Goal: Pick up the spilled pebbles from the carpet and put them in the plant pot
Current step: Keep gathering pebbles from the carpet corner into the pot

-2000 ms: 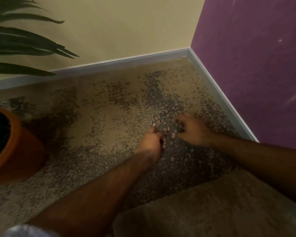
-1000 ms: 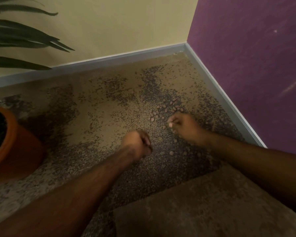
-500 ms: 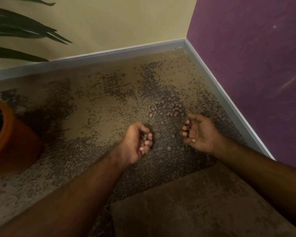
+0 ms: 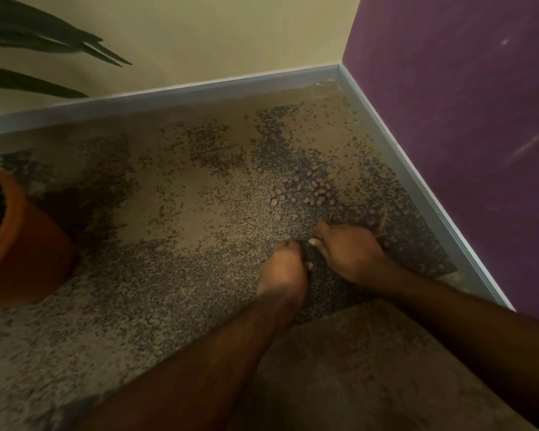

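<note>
At the far left stood the plant pot, well apart from our hands, and we could not tell whether any pebbles lay in it. Our left hand was down on the carpet, fingers curled under; what it held was hidden. Our right hand lay knuckles-up just beside it, grip equally unclear. Beyond them a cluster of pebbles remained scattered, so we judged much left.
</note>
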